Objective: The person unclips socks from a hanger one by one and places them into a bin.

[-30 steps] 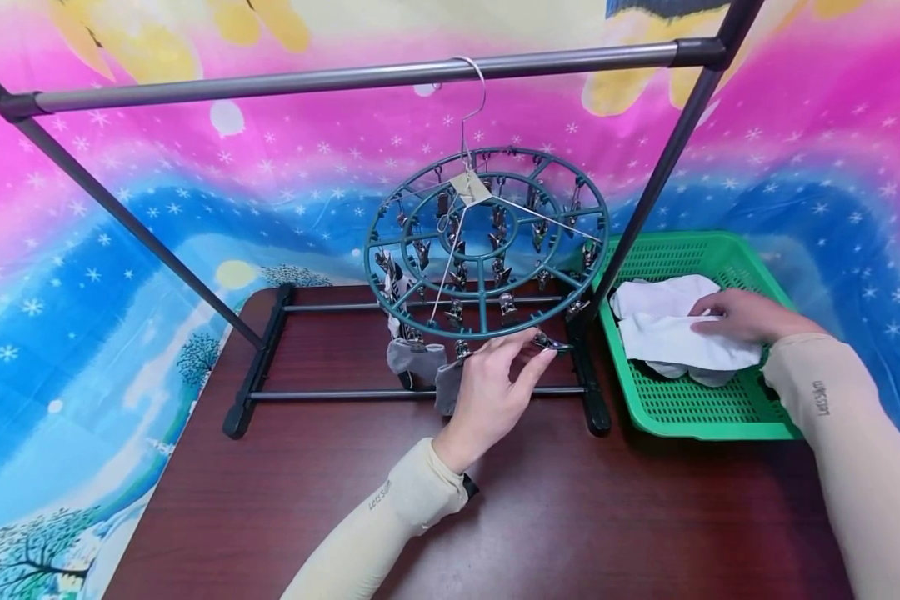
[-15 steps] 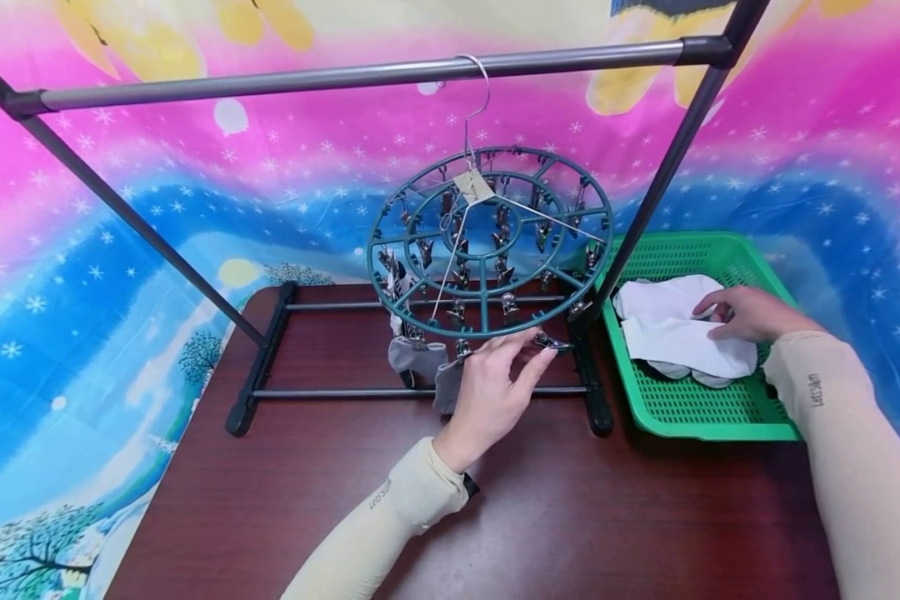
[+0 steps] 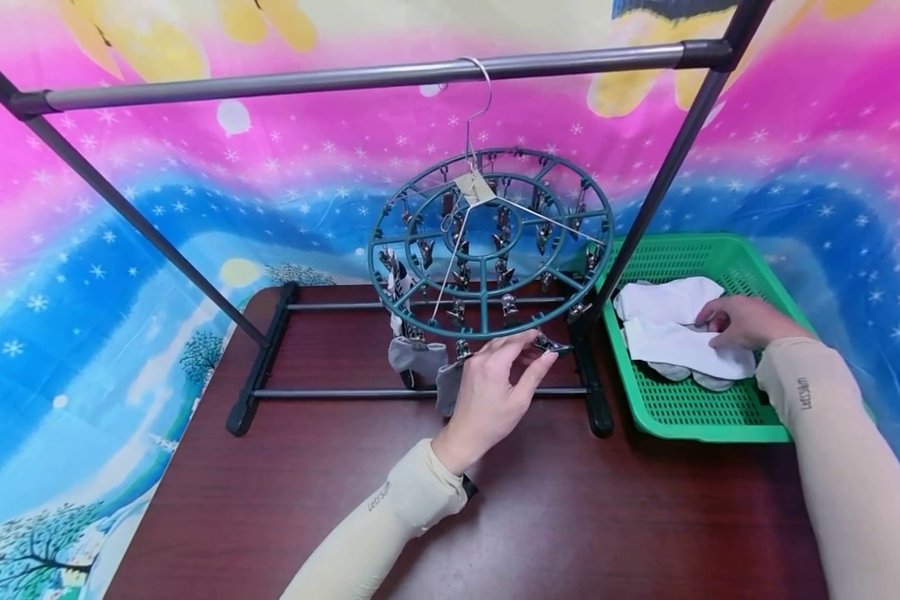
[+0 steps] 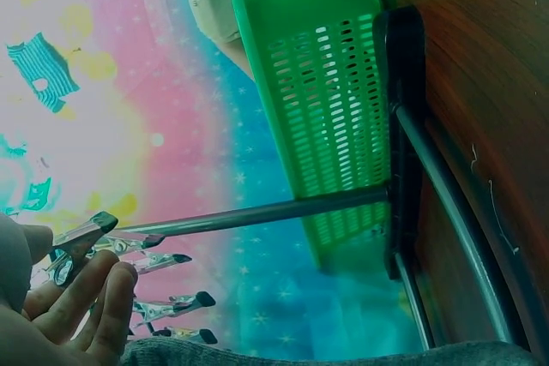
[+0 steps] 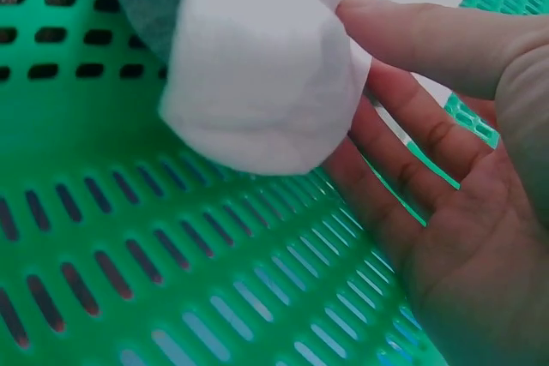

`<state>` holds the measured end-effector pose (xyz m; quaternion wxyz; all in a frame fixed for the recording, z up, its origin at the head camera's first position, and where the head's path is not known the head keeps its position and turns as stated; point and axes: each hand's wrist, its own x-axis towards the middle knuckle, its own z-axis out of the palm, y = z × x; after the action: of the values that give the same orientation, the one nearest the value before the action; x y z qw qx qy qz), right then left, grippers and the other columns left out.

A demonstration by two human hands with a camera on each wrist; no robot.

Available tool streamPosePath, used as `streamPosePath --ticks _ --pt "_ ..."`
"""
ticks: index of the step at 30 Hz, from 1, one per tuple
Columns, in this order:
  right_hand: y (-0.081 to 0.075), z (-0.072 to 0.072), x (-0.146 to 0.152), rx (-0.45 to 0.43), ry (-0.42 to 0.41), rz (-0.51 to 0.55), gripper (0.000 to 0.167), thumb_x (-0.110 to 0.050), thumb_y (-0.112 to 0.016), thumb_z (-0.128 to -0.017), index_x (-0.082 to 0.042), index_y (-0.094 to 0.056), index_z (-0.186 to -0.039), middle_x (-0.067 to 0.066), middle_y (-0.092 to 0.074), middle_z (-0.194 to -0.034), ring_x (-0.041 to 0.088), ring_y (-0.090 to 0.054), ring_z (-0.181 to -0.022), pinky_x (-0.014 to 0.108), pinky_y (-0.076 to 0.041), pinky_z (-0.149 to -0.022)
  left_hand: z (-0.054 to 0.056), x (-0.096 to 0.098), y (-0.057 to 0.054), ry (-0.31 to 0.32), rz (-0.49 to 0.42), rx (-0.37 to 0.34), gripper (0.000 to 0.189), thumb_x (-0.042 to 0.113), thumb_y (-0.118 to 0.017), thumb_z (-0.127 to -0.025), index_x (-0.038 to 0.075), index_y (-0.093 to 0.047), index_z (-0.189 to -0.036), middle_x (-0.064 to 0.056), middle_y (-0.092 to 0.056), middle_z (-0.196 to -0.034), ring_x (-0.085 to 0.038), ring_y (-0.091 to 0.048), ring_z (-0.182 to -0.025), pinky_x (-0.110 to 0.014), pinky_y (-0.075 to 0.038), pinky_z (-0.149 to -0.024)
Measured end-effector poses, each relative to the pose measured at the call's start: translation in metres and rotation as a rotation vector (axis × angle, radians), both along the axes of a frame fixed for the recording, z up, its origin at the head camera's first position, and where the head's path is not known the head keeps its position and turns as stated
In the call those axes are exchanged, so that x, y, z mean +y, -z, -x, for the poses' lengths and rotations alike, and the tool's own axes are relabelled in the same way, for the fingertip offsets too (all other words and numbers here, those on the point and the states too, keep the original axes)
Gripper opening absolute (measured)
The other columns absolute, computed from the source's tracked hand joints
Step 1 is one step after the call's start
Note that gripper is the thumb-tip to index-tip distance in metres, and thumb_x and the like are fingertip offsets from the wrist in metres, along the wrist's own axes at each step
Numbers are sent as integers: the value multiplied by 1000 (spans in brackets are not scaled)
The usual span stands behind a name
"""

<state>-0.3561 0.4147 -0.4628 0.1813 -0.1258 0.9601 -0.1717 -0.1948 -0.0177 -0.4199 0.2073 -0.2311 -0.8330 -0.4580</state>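
In the head view my left hand [image 3: 487, 400] pinches a metal clip [image 3: 551, 343] at the near rim of a round green clip hanger [image 3: 484, 312]. That clip [image 4: 81, 242] shows between thumb and fingers in the left wrist view, with no cloth in it. My right hand [image 3: 761, 323] is in a green basket [image 3: 720, 432] at the right, pinching the edge of a white sock [image 3: 682, 348]. Seen from the right wrist, the thumb lies on top of the white sock [image 5: 257, 83] and the fingers are beneath. Grey socks [image 3: 417, 357] hang from the hanger's near left side.
A metal rack with a top bar [image 3: 270, 83] carries the hanger by its hook. Its black feet [image 3: 598, 408] stand on a dark wooden table [image 3: 345, 500]. More white socks [image 3: 667, 298] lie in the basket. A printed cloth [image 3: 157, 208] covers the wall behind.
My right hand has shifted slightly over the white sock, and its thumb and fingers have closed on the edge. The left hand stays at the clip.
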Motion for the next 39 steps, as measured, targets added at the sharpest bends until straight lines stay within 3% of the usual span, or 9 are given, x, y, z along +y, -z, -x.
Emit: streamPosePath --ticks 7,12,16,20,25,28,30,33,39 --pt "-3 -5 -1 -10 11 5 34 -1 -77 -86 4 -68 -118 16 -65 -100 31 -57 -91 44 -49 -74 -1 0 1 11 2 10 36 28 -69 -101 7 -70 -129 -4 -78 -112 -13 -72 -103 -28 -57 -94" --pt "-4 -8 -1 -12 14 2 34 -1 -77 -87 4 -67 -120 18 -65 -102 31 -57 -92 42 -49 -74 -7 -2 -1 -22 84 90 40 29 -73 -98 8 -67 -131 -5 -77 -118 -14 -73 -105 -28 -58 -96" --pt "-7 -10 -1 -6 10 1 37 -1 -77 -87 5 -67 -121 20 -66 -104 33 -58 -94 44 -51 -75 -15 -5 -7 -101 230 227 46 34 -73 -98 8 -65 -135 -6 -76 -119 -15 -74 -102 -28 -59 -93" --pt "-8 -10 2 3 8 -3 40 -3 -79 -86 5 -66 -123 20 -66 -105 35 -60 -96 46 -52 -76 -22 -11 -16 -160 321 402 43 31 -76 -95 7 -69 -129 -4 -78 -107 -14 -73 -89 -25 -61 -84" --pt "-14 -10 1 22 7 0 43 -7 -81 -86 6 -66 -124 18 -68 -104 34 -63 -97 48 -54 -79 -22 -30 -26 -155 211 678 27 6 -71 -88 4 -75 -115 -6 -76 -98 -19 -70 -87 -27 -60 -82" --pt "-22 -12 -3 56 -11 1 40 -7 -78 -90 7 -65 -125 18 -70 -103 34 -64 -96 49 -55 -80 -13 -50 -31 -192 136 766 42 -7 -60 -78 4 -73 -116 -12 -72 -107 -28 -67 -98 -34 -57 -93" --pt "-27 -15 -7 82 -20 11 38 -9 -74 -93 7 -65 -127 18 -71 -104 36 -66 -98 51 -56 -82 -6 -67 -33 -232 100 745 54 -13 -54 -73 5 -71 -121 -15 -68 -115 -32 -64 -108 -38 -54 -100" --pt "-33 -24 -14 123 -21 33 37 -13 -70 -98 4 -64 -130 18 -71 -107 41 -67 -103 55 -56 -86 8 -92 -33 -260 65 647 64 -19 -49 -72 6 -66 -129 -19 -64 -128 -37 -59 -120 -42 -48 -110" --pt "-44 -50 -35 217 -14 89 38 -20 -69 -100 -4 -65 -134 11 -73 -110 35 -68 -106 35 -55 -83 23 -125 -32 -276 127 438 66 -14 -55 -83 10 -56 -145 -13 -64 -139 -35 -55 -134 -50 -29 -125"
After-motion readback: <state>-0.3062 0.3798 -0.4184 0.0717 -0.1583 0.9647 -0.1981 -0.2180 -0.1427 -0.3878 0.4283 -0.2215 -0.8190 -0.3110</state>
